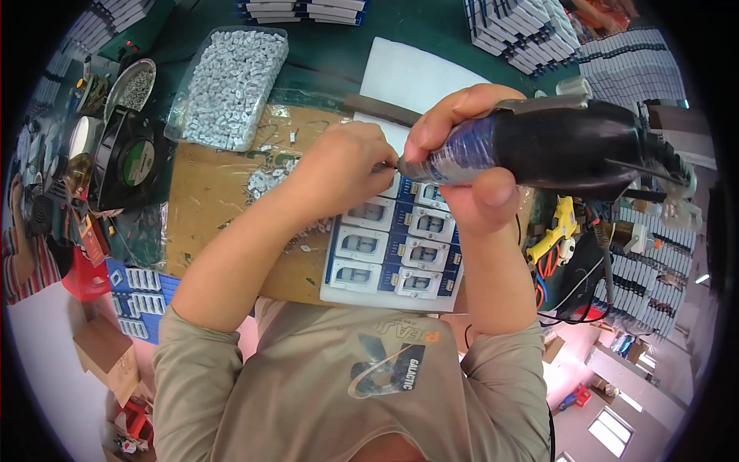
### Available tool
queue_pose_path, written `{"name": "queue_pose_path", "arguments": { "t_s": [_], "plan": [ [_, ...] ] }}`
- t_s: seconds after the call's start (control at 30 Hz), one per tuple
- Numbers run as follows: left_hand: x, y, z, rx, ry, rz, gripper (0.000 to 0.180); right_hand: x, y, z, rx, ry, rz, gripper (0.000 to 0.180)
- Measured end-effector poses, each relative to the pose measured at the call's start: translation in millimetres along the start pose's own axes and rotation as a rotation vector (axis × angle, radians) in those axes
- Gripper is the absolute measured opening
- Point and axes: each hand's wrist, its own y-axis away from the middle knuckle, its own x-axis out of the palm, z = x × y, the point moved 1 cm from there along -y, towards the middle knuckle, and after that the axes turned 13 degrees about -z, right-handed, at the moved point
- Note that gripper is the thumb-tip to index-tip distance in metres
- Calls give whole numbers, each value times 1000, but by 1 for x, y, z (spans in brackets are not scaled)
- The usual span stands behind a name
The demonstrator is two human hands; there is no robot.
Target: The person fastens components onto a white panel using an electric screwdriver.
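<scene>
My right hand [481,196] grips a black electric screwdriver [566,146], held nearly level, its nose wrapped in blue and clear tape and pointing left. At its tip, the fingers of my left hand [342,165] are pinched together; whatever sits between them is too small to make out. Below both hands lies a panel of blue circuit boards [402,231] carrying rows of white plastic frames [359,242]. It rests on a white foam sheet [385,299]. My hands and the screwdriver cover the panel's far part. Loose small white plastic parts [265,179] lie beside my left forearm.
A clear tub [175,115] of small white parts stands far left, near a dish [154,73] of small metal pieces and a black fan [127,158]. Stacked boards [519,35] rise at the back. On the right are a yellow glue gun [556,231] and cables.
</scene>
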Motion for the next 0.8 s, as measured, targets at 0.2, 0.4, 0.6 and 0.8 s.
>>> {"name": "queue_pose_path", "arguments": {
  "t_s": [0.2, 0.4, 0.6, 0.8],
  "plan": [
    [-1, -1, 0, -20, -19, 10, 15, 1, 0, 0, 33, 199, 13, 75],
    [1, 0, 1, 16, -33, 27, 15, -11, -6, -2, -27, 269, -36, 81],
    [-6, -1, -6, -2, -78, 89, 16, -10, -4, -5, -25, 188, 3, 79],
    [-2, 1, -1, 20, -117, 77, 16, -7, -6, -6, 58, 135, 130, 87]
  ]
}}
